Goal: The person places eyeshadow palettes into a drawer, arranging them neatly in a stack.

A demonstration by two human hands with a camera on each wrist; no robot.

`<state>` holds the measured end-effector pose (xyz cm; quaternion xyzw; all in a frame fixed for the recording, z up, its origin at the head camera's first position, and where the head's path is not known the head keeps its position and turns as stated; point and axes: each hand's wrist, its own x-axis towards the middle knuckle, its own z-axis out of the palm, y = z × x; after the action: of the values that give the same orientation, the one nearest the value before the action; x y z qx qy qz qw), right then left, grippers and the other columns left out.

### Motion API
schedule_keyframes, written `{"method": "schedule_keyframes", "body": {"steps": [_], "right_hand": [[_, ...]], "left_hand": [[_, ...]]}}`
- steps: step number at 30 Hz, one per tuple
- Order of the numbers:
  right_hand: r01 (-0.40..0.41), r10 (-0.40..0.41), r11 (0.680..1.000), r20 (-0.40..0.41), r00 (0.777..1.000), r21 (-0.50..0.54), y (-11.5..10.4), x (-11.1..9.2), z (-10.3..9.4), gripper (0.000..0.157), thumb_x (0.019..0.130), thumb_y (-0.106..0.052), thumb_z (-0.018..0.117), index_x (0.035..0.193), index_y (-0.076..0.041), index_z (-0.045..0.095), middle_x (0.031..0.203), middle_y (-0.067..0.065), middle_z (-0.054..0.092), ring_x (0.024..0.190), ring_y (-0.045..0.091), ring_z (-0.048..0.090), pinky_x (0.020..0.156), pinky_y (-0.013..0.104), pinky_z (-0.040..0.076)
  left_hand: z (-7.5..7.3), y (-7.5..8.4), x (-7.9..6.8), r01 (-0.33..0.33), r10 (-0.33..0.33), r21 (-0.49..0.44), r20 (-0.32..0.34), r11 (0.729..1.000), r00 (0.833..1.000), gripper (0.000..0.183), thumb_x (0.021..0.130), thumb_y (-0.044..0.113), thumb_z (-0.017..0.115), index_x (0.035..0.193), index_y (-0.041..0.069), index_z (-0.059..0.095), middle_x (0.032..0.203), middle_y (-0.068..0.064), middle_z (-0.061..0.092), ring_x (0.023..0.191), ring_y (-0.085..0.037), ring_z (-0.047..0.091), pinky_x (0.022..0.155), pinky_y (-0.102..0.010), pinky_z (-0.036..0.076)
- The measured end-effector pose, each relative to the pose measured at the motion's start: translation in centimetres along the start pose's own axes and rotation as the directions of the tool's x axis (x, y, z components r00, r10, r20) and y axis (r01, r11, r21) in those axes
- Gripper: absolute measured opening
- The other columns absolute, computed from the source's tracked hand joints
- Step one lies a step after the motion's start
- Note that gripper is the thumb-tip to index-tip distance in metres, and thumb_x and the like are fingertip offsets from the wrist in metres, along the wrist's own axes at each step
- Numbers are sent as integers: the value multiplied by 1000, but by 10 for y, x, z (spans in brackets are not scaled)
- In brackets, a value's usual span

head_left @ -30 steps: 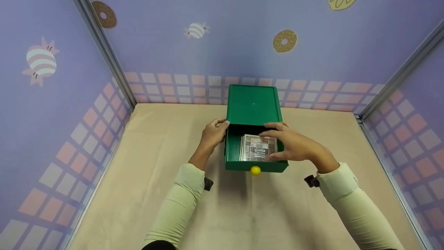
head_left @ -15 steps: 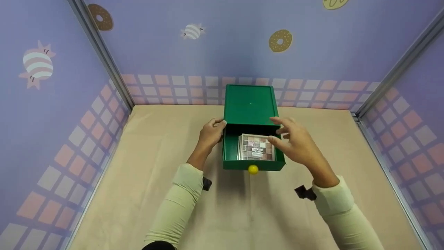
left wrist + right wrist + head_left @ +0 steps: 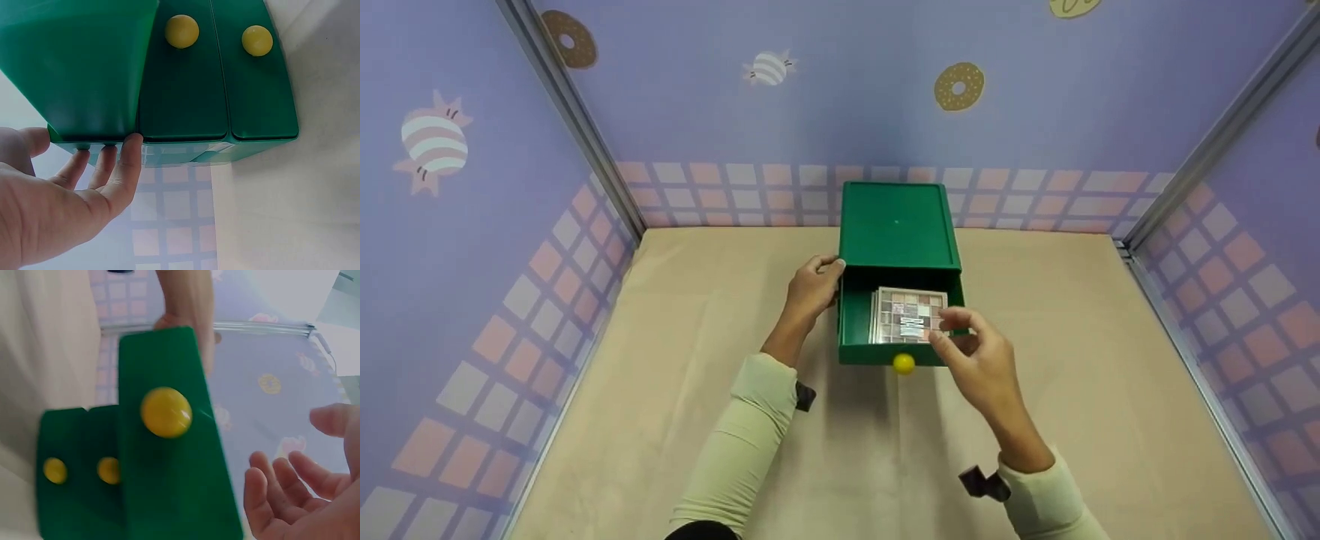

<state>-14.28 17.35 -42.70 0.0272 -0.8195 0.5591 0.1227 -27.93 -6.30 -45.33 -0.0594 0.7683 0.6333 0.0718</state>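
Observation:
A green drawer cabinet (image 3: 896, 225) stands near the back wall, its top drawer (image 3: 855, 315) pulled out. In that drawer lies a stack of flat cases (image 3: 911, 315), like eyeshadow palettes, with a grid of pink, brown and grey squares on the uppermost. My left hand (image 3: 814, 289) grips the cabinet's left front edge, thumb at the top corner and fingers (image 3: 132, 157) along the side. My right hand (image 3: 979, 356) hovers at the drawer's right front corner, fingers loosely bent. The right wrist view shows nothing in it, beside the drawer front with its yellow knob (image 3: 166, 412).
Below the pulled-out drawer are two closed drawers, with yellow knobs (image 3: 181, 31). A beige cloth (image 3: 720, 300) covers the table. Patterned purple walls (image 3: 840, 90) with metal corner posts (image 3: 577, 112) enclose the back and sides.
My right hand has come away from the flat cases, passed to the drawer's right side, then moved toward the drawer front. My left hand stays on the cabinet edge. The head view has shifted slightly.

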Motion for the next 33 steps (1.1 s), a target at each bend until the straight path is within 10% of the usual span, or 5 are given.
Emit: {"method": "schedule_keyframes", "body": {"steps": [18,33], "right_hand": [[-63,46,995,-214,976,-72,40,-32,66,16,87,-11,80,98,-5,70,98,11,68,80,20,72,69,15,55],[-10,-28,993,-304,952,-121,46,-29,75,14,84,-11,82,93,-5,73,91,9,67,79,18,69,72,22,57]], "left_hand": [[0,0,0,-16,16,18,-8,1000,1000,44,106,39,52,143,18,58,136,-10,62,111,-26,63,94,-43,56],[1,-1,0,-1,1,25,-2,1000,1000,44,105,41,51,143,19,58,136,-10,62,116,-28,64,91,-40,56]]}}
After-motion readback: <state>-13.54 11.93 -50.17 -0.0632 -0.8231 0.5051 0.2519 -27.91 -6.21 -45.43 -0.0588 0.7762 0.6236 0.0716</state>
